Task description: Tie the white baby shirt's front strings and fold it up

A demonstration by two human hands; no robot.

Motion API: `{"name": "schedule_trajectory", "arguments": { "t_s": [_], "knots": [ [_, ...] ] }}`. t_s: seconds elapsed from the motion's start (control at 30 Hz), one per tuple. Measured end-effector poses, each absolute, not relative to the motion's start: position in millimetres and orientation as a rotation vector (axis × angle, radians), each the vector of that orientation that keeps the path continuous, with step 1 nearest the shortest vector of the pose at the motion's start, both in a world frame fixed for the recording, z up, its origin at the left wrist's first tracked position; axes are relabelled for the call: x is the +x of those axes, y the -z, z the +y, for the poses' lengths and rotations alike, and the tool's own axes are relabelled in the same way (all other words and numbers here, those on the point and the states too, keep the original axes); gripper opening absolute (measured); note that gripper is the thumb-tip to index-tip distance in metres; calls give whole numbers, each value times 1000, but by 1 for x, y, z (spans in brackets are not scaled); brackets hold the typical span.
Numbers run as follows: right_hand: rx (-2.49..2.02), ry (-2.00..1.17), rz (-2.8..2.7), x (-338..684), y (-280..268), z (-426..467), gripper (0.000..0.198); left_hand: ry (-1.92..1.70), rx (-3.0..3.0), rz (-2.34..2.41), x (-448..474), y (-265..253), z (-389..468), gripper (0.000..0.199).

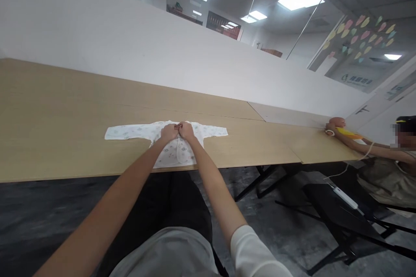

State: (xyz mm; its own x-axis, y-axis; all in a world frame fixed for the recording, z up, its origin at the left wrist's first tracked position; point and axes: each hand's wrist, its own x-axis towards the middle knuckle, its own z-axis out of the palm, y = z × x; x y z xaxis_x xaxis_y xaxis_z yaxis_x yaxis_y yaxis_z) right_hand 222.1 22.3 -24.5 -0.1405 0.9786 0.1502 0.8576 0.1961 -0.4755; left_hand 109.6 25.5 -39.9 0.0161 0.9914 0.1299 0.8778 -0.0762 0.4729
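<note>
A small white baby shirt (167, 154) with a faint coloured print lies spread on the wooden table, its long sleeves stretched out to both sides. My left hand (169, 131) and my right hand (186, 130) meet at the shirt's upper front, near the neckline. Fingers of both hands are pinched together on the fabric along the front opening. What exactly lies between the fingertips is too small to make out. Below my hands the front edge runs down to the hem.
The light wood table (65, 108) runs along a white wall (146, 56). At the far right a co-worker's hands hold a doll (337, 122) in yellow clothing. A black folding chair (338, 212) with a white power strip (345, 198) stands below the table's right end.
</note>
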Motion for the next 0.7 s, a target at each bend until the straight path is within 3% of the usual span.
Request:
{"name": "schedule_trajectory", "arguments": {
  "t_s": [0.43, 0.7],
  "knots": [
    [-1659, -367, -1922, 224, 47, 15, 27, -717, 2239, 1968, 110, 55, 10, 40],
    [-1582, -519, -1725, 218, 6, -12, 17, -786, 2124, 1961, 110, 51, 11, 34]
  ]
}}
